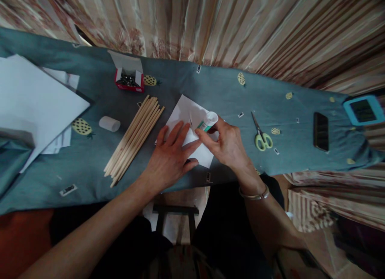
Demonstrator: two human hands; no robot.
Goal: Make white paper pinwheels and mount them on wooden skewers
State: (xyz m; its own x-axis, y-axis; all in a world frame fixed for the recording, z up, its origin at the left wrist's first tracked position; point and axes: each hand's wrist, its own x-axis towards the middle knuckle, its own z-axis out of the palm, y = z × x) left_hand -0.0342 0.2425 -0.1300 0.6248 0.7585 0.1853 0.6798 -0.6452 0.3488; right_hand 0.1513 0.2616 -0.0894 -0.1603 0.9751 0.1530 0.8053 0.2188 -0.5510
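A white sheet of paper [183, 106], partly cut or folded near its middle, lies on the cloth in front of me. My left hand [171, 154] rests on it with the fingers spread, pressing it flat. My right hand [225, 144] grips a glue stick [207, 121] with a green and white label, tilted low over the paper. Its lower end is hidden behind my fingers and the paper. Just left of the paper lies a bundle of several wooden sticks [135, 140]. Beyond the bundle, a white cap [109, 124] lies on its side.
An opened red box [129, 80] of small metal pieces stands at the back. White sheets [39, 106] are piled at the left. Green-handled scissors [262, 136], a black phone [321, 131] and a blue-framed device [363, 110] lie right on the blue-green cloth [222, 86]. Curtains hang behind.
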